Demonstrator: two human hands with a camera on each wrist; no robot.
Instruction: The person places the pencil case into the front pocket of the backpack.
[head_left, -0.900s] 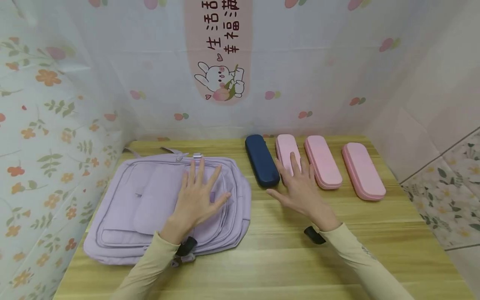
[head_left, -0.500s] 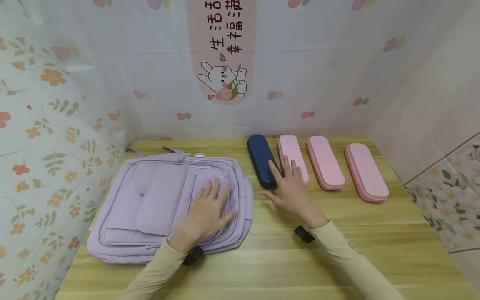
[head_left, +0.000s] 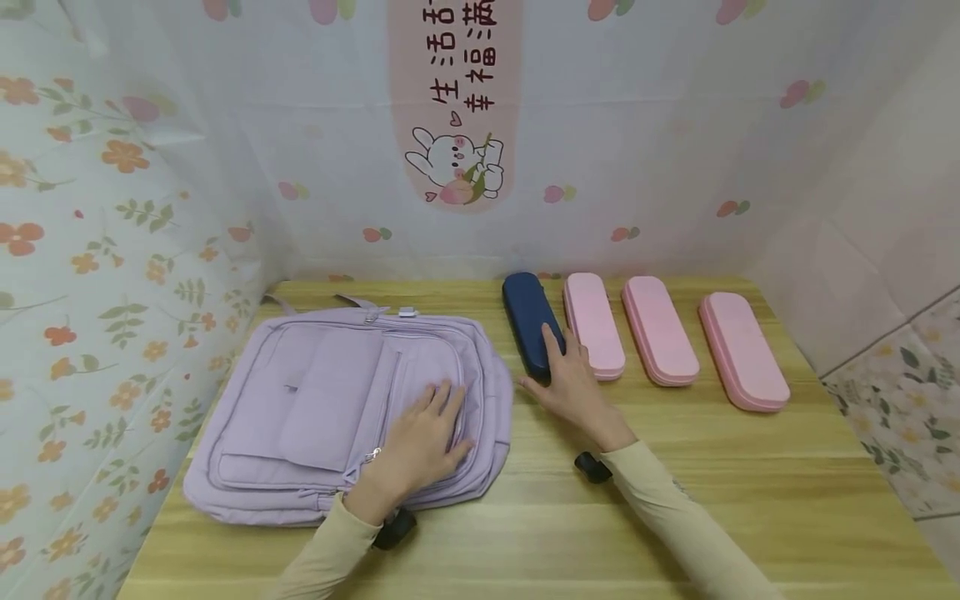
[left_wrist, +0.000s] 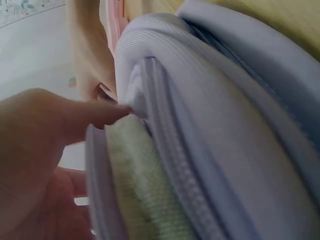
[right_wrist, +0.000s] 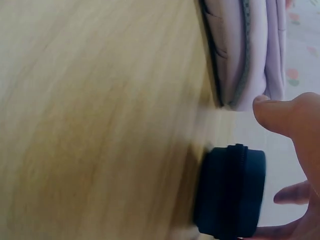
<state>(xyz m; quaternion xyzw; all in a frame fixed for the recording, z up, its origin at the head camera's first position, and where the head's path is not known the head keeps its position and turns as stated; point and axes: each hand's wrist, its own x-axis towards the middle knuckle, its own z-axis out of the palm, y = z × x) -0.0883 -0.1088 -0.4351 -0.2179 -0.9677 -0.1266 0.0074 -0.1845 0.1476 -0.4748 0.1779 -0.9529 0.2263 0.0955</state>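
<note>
A lilac backpack [head_left: 330, 396] lies flat on the left of the wooden table. My left hand [head_left: 414, 443] rests on its right-hand pocket, fingers loosely spread. In the left wrist view, the thumb [left_wrist: 90, 117] touches the fabric beside a zip [left_wrist: 172, 145], where pale green cloth [left_wrist: 142, 175] shows in a gap. My right hand [head_left: 573, 387] reaches over the near end of a navy zipped case [head_left: 527, 308], its fingers relaxed along the right side and its thumb off to the left. The right wrist view shows the case [right_wrist: 230, 192] below the fingers, thumb apart from it.
Three pink cases stand in a row right of the navy one: a near one [head_left: 592, 325], a middle one [head_left: 660, 333] and a far-right one [head_left: 744, 350]. A patterned sheet [head_left: 300, 117] backs the table [head_left: 540, 517]; a tiled wall [head_left: 892, 333] borders its right.
My left hand has come down onto the backpack, its fingers less spread. My right hand has shifted left from the nearest pink case to the navy case.
</note>
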